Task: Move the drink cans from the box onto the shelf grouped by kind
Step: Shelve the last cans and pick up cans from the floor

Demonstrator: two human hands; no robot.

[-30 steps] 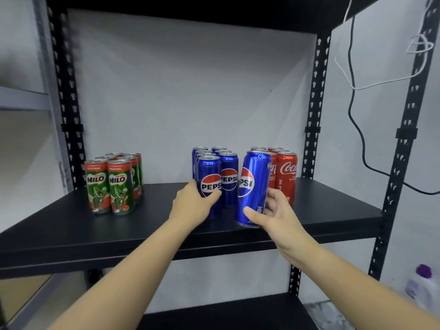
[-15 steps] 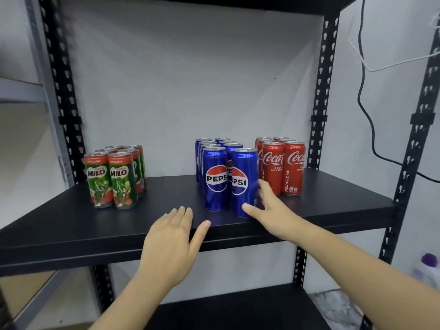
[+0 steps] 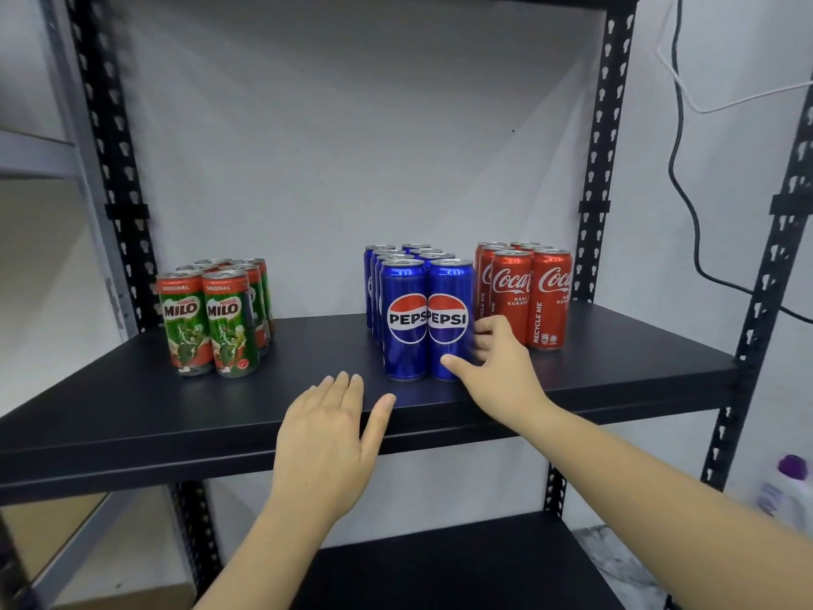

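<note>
**A:** Centre of the frame, a matte black metal shelf (image 3: 132, 416) on perforated uprights, and three clusters of slim, glossy aluminium cans standing upright on it. What's your count?

**B:** At left, the Milo cans (image 3: 206, 323), green and red, "ORIGINAL" printed on the red band, "Nestlé MILO" below. Two in front, and I make out about six tops in all, two columns. In the middle, the Pepsi cans (image 3: 404, 301), deep blue with the red, white and blue globe; two in front, roughly eight tops, though the back rows are partly hidden. At right, the Coca-Cola cans (image 3: 523, 297), red with white script, "RECYCLE ME" running up the side; about six tops, again partly hidden.

**A:** And the hands?

**B:** The right hand (image 3: 497, 367) is on the front right Pepsi can (image 3: 448, 319), thumb against its lower front, fingers curled round its right side, in the gap just beside the Coca-Cola group. That can stands upright on the shelf, touching the Pepsi can beside it.

**A:** The left hand (image 3: 325, 438)?

**B:** Flat, fingers straight and together, thumb spread, holding nothing, over the shelf's front edge, lower centre, below and left of the Pepsi group.

**A:** Lower right edge?

**B:** A blurred white plastic bottle (image 3: 787, 495) with a purple cap.
</note>
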